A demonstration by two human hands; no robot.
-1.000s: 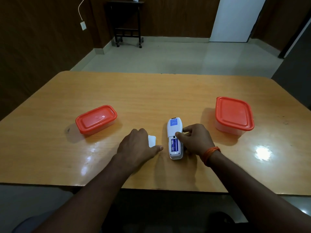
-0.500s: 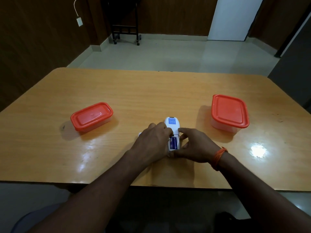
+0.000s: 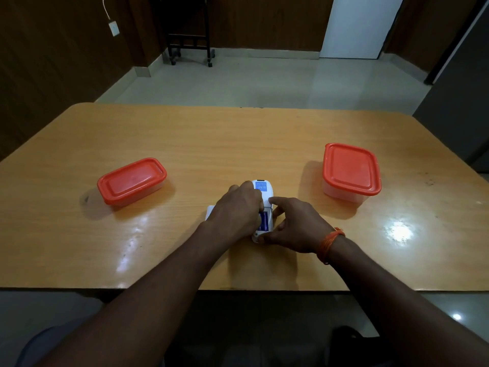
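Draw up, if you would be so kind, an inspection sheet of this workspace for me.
Surface: glossy wooden table, glare patches, small dark marks at right.
Job's things: white device lies back up, battery bay open, blue batteries showing; white cover lies left of it, partly under the left hand.
Clutter: left container and right container, both with red lids on.
Hands: left hand lies over the device, fingertips curled at the bay, grip hidden; right hand pinches the device's right side and near end.
Cables: white cable at a wall socket.
Surroundings: black stand on casters, white door, pale floor.
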